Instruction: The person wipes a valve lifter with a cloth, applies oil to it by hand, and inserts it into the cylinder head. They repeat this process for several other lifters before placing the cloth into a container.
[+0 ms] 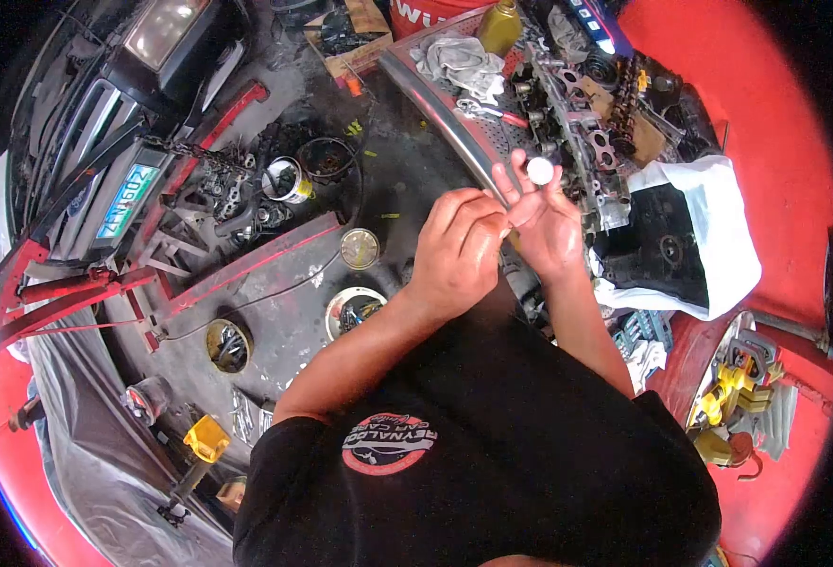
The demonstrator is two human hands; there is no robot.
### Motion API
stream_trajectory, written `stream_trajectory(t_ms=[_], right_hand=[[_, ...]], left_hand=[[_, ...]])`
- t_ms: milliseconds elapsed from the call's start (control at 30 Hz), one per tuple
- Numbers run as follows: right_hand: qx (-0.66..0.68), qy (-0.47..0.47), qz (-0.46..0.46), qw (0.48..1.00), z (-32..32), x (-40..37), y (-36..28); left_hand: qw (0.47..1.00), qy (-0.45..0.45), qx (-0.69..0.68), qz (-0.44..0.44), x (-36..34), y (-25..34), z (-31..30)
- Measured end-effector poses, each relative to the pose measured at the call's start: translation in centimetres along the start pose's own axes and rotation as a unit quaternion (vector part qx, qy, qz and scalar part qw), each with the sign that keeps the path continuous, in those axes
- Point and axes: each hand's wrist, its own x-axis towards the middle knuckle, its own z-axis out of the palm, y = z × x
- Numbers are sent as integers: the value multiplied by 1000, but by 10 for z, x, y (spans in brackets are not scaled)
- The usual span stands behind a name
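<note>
My right hand (550, 231) is turned palm up, its fingers partly curled. Between its thumb and fingers it grips a small round piece with a bright, pale face (539, 171); the exact kind does not show. Close beside that palm, my left hand (459, 248) has its fingers bent together in a pinch at the base of the right fingers. Whatever lies in the pinch is hidden or too small to make out. Just beyond the right hand lies a metal engine cylinder head (582, 128) on the workbench.
A crumpled rag (459, 64), a yellowish bottle (499, 26) and a red-handled tool (497, 112) lie on a perforated metal tray (440, 109). At right sits a white bag (728, 227) around a dark part. Red steel beams (246, 265), several tubs and a car front (119, 161) occupy the left.
</note>
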Motion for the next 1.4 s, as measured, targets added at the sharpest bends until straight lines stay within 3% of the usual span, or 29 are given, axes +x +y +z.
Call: stream_trajectory(t_ms=[33, 133, 167, 300, 400, 433, 500, 533, 567, 667, 767, 833, 933, 967, 1033, 1133, 1233, 1333, 1400], right_hand=[[6, 39, 3, 999, 5, -1, 4], [19, 38, 80, 996, 5, -4, 10], [16, 187, 18, 982, 10, -1, 18], [-48, 288, 3, 956, -16, 8, 21], [-42, 292, 41, 955, -49, 21, 8], [-100, 280, 71, 952, -55, 24, 1], [-14, 257, 59, 965, -60, 46, -6], [31, 247, 54, 967, -58, 58, -10], [-74, 332, 49, 939, -54, 70, -14], [53, 279, 10, 959, -88, 118, -31], [52, 254, 1, 966, -127, 169, -46], [83, 242, 15, 967, -149, 206, -56], [87, 188, 56, 977, -160, 250, -72], [56, 233, 60, 969, -156, 262, -77], [55, 223, 71, 971, -167, 282, -81], [50, 268, 70, 960, -181, 311, -79], [3, 313, 91, 945, -194, 338, -69], [-51, 370, 128, 919, -203, 362, -58], [-83, 376, 138, 912, -208, 371, -55]], left_hand=[[1000, -3, 12, 0, 1, 0, 2], [998, -6, 56, 20, 2, -5, 9], [997, -36, 63, 26, 0, -7, 12], [988, -154, 29, 9, -7, -11, 25], [971, -226, -66, -40, 3, -21, 33], [967, -235, -85, -48, 12, -22, 34], [954, -268, -111, -73, 26, -32, 39], [958, -242, -116, -104, 31, -42, 47], [960, -216, -120, -134, 35, -57, 58], [961, -139, -7, -239, 56, -128, 95], [907, -155, 39, -390, 59, -245, 154], [924, -195, 209, -255, 53, -321, 193], [879, -291, 337, -171, 52, -402, 234], [882, -297, 332, -154, 50, -422, 242], [885, -304, 330, -123, 57, -444, 246], [945, -229, 160, -172, 86, -421, 235], [969, -190, -6, -160, 93, -398, 230], [938, -289, -94, -167, 94, -394, 237], [920, -310, -78, -227, 91, -403, 245]])
